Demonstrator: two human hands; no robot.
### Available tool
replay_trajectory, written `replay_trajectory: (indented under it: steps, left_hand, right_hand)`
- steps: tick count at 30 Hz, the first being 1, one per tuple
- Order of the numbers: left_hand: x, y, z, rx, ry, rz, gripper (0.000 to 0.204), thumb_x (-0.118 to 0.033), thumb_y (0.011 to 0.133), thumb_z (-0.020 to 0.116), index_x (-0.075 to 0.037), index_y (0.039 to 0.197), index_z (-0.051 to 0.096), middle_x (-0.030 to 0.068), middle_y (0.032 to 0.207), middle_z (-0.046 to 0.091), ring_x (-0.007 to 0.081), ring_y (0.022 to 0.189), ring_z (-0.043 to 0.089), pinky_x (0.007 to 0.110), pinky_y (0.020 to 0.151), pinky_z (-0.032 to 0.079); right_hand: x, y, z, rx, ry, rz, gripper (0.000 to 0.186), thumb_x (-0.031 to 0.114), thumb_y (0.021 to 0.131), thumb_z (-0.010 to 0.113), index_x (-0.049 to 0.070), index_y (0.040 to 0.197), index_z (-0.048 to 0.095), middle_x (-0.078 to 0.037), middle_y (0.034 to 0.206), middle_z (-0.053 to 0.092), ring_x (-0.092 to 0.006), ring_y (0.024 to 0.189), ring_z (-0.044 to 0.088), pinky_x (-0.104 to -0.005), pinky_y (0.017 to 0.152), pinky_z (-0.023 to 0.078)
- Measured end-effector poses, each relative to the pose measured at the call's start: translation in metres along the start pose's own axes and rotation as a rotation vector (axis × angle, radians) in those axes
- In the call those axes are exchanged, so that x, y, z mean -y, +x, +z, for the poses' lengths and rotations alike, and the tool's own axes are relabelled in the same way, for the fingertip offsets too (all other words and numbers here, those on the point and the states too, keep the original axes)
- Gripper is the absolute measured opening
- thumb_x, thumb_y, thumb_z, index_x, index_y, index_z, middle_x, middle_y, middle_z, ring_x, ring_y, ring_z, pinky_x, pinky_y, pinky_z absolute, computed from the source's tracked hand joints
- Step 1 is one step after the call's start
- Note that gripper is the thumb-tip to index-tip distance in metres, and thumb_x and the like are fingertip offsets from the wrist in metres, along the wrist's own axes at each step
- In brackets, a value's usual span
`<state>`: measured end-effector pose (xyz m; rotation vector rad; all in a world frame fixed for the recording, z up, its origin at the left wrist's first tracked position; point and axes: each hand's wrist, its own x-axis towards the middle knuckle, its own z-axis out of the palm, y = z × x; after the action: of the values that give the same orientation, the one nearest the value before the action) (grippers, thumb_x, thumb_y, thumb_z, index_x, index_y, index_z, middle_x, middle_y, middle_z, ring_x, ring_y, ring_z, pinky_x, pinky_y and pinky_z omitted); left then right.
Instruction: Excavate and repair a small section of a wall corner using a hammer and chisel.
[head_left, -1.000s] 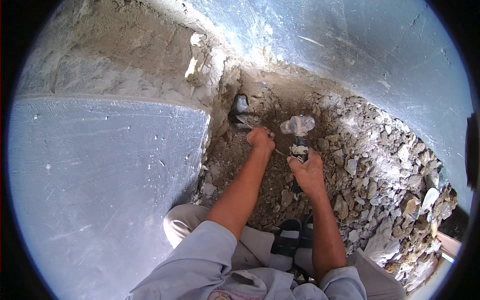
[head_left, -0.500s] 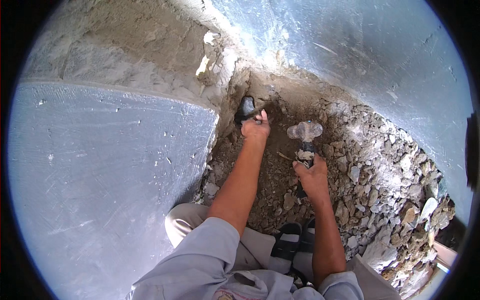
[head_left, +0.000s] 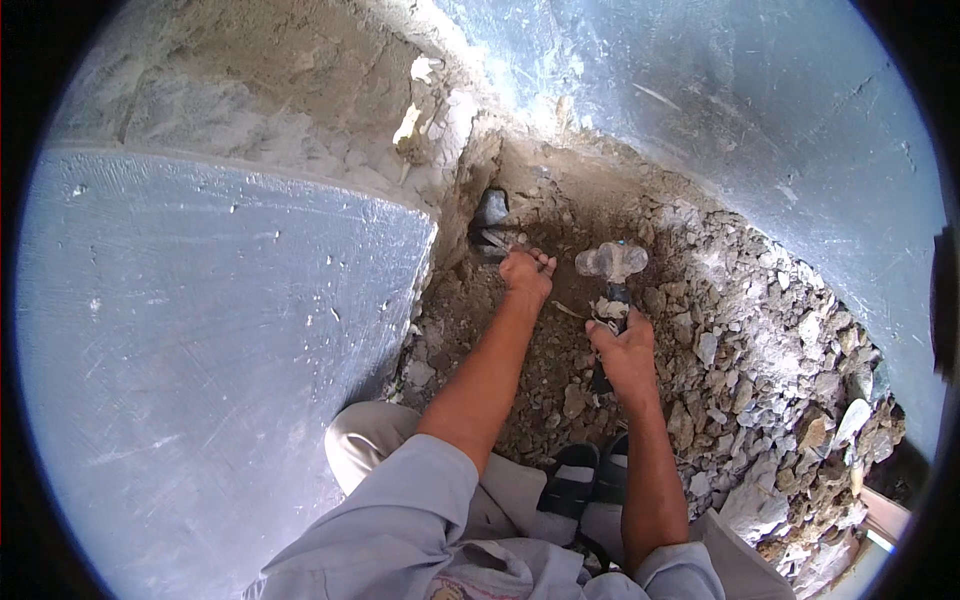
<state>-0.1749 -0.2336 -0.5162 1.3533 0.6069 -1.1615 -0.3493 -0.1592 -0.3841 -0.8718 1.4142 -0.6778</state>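
My right hand (head_left: 626, 348) is closed around the dark handle of a hammer (head_left: 611, 262), whose blocky, dust-coated head points away from me over the rubble. To its left, my left hand (head_left: 528, 272) is closed with its fingers curled, low at the dug-out corner. A thin greyish piece shows just beyond its fingers; whether the hand grips it I cannot make out. Beyond that hand, a grey stone (head_left: 492, 207) sits in a dark hollow at the base of the broken wall edge.
A grey-painted wall slab (head_left: 220, 300) rises on the left, and another grey wall (head_left: 760, 110) curves along the far right. Broken stones and loose soil (head_left: 740, 370) cover the ground to the right. My sandalled feet (head_left: 572, 480) are below my hands.
My left hand has drawn back slightly toward me and to the right, away from the hollow. The right hand and hammer stay almost where they were.
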Motion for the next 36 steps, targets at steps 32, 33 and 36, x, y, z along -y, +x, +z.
replay_trajectory:
  steps: [32,33,36]
  left_hand:
    - [-0.044,0.061,-0.01,0.267,-0.435,-0.214,0.029,-0.031,0.103,0.039,-0.011,0.091,0.056,0.0174,0.123,0.062,0.0382,0.119,0.054,0.054,0.107,0.037]
    - [-0.037,0.06,-0.011,0.341,-0.439,-0.232,0.028,-0.03,0.102,0.04,-0.012,0.087,0.054,0.017,0.122,0.062,0.0377,0.12,0.054,0.054,0.107,0.037]
    - [-0.014,0.073,-0.014,0.414,-0.408,-0.245,0.037,-0.033,0.105,0.03,-0.006,0.086,0.047,0.0183,0.12,0.062,0.0348,0.116,0.057,0.056,0.104,0.04]
  right_hand:
    - [0.015,0.036,0.084,-0.031,0.155,-0.222,0.017,0.002,0.082,0.063,-0.002,0.097,0.056,-0.004,0.073,0.061,-0.0113,0.055,0.056,-0.0279,0.05,0.047]
    - [0.016,0.037,0.079,-0.1,0.216,-0.326,0.017,0.002,0.083,0.063,-0.002,0.098,0.056,-0.004,0.074,0.061,-0.011,0.056,0.057,-0.0275,0.05,0.047]
    - [-0.005,0.054,0.079,-0.265,0.3,-0.448,0.017,0.004,0.08,0.064,-0.003,0.094,0.057,-0.005,0.073,0.062,-0.0112,0.057,0.057,-0.0285,0.052,0.047]
